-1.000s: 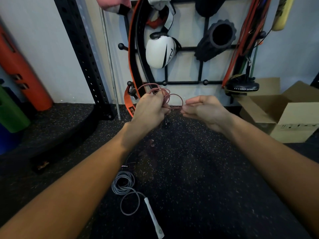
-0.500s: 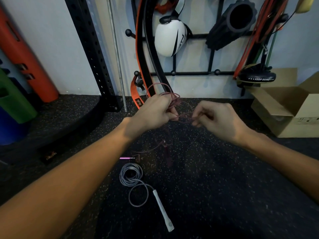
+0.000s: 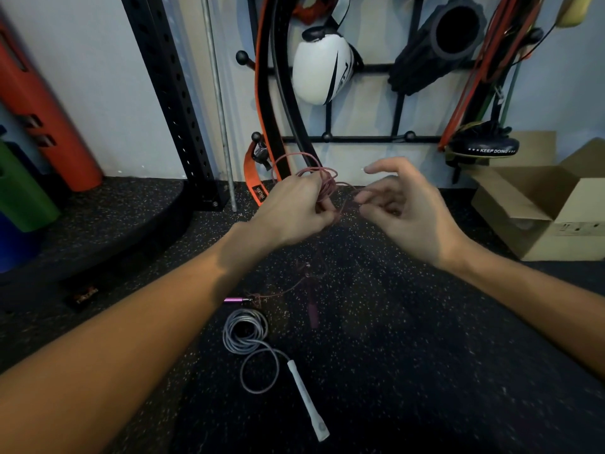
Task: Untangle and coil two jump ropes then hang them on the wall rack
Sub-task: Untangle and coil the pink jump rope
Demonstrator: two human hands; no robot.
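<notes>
Pink cord first: the left hand (image 3: 291, 211) has its fingers (image 3: 316, 196) curled tight round bunched loops of the pink jump rope (image 3: 322, 173); the right hand (image 3: 409, 217) is loosely spread at a strand (pinching or not, I cannot tell). The rope's tail dangles floorward near the coiled grey jump rope (image 3: 245, 332) and could snag there, below the wall rack (image 3: 360, 139).

Item count, as visible:

- Jump ropes: two. One thin pink cord jump rope (image 3: 322, 178), and one grey cord jump rope with a white plastic handle (image 3: 248, 332).
- Hands: two. One left hand (image 3: 294, 208), one right hand (image 3: 406, 208).
- Black metal wall rack (image 3: 360, 138): one.
- White-and-black boxing glove (image 3: 319, 73): one.
- Black ridged foam roller (image 3: 435, 44): one.
- Open brown cardboard box (image 3: 540, 208): one.
- Leaning padded cylinders: three. One orange cylinder (image 3: 49, 109), one green cylinder (image 3: 23, 191), one blue cylinder (image 3: 16, 244).
</notes>
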